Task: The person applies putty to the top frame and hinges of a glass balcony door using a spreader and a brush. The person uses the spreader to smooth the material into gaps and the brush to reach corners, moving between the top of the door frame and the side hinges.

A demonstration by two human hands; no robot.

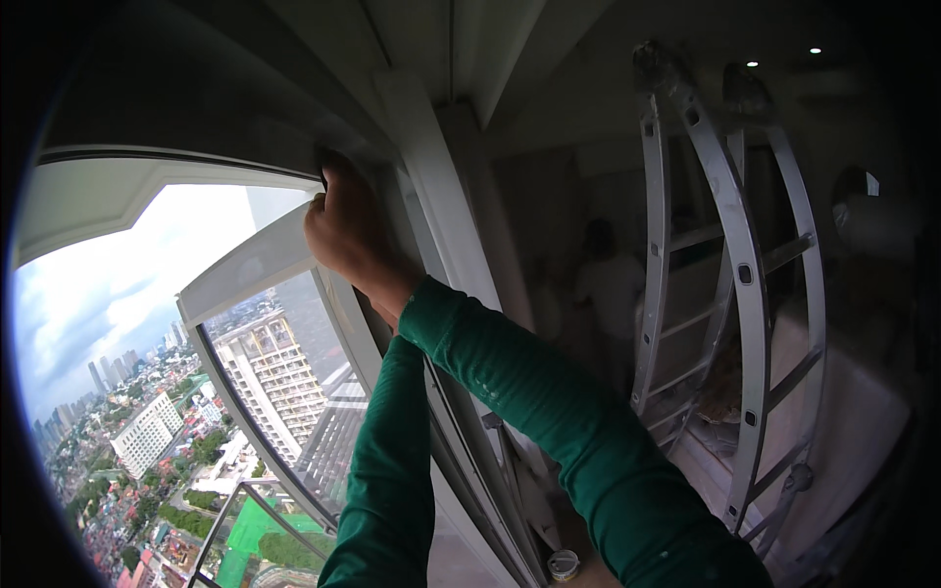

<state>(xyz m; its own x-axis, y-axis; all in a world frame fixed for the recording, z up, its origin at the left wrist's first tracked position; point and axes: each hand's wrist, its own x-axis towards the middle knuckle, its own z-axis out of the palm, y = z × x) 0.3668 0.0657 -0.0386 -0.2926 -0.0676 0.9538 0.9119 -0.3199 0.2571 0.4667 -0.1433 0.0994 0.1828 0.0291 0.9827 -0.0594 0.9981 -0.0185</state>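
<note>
My right hand (pixel 345 223) is raised at the upper corner of a white-framed window. Its fingers are closed up against the place where the open sash (pixel 257 243) meets the frame (pixel 186 165); whatever they grip is hidden in shadow. Crossing behind my right wrist, my left forearm (pixel 387 441) reaches up to the same spot. Only a bit of skin of my left hand (pixel 386 310) shows there, and its fingers are hidden. Both arms wear green sleeves. The sash is swung outward, with glass in its lower part.
An aluminium folding ladder (pixel 740 274) stands to the right. Behind it are pale covered objects (pixel 833 392) and a person (pixel 608 284) in the dim room. A small round can (pixel 564 564) sits low by the frame. Outside, a railing (pixel 221 529) overlooks a city far below.
</note>
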